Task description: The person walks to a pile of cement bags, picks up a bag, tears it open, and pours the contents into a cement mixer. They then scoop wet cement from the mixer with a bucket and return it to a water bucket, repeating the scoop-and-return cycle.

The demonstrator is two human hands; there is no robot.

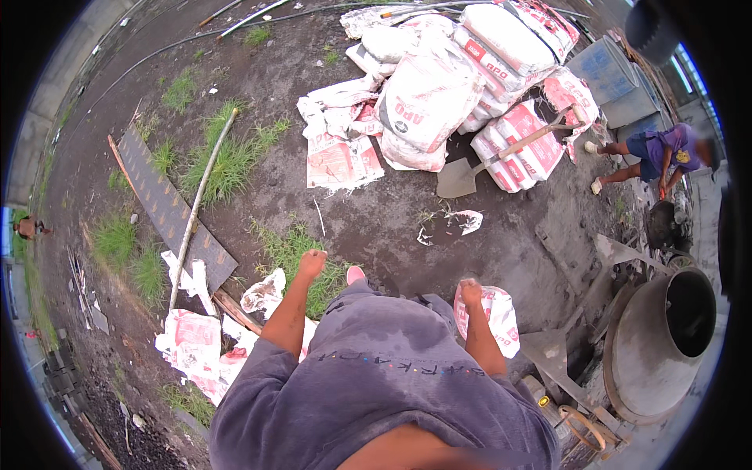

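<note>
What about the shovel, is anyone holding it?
No, the shovel rests against bags, apart from the left hand, the right hand and the co-worker.

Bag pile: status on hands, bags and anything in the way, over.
Left hand curled, nothing seen in it. Right hand near loose bag, grip unclear. Bag pile ahead, apart from both hands. Shovel across its right-side bags.

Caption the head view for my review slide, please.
Left hand and right hand apart; piled sacks and shovel ahead, concrete mixer at right.
</note>
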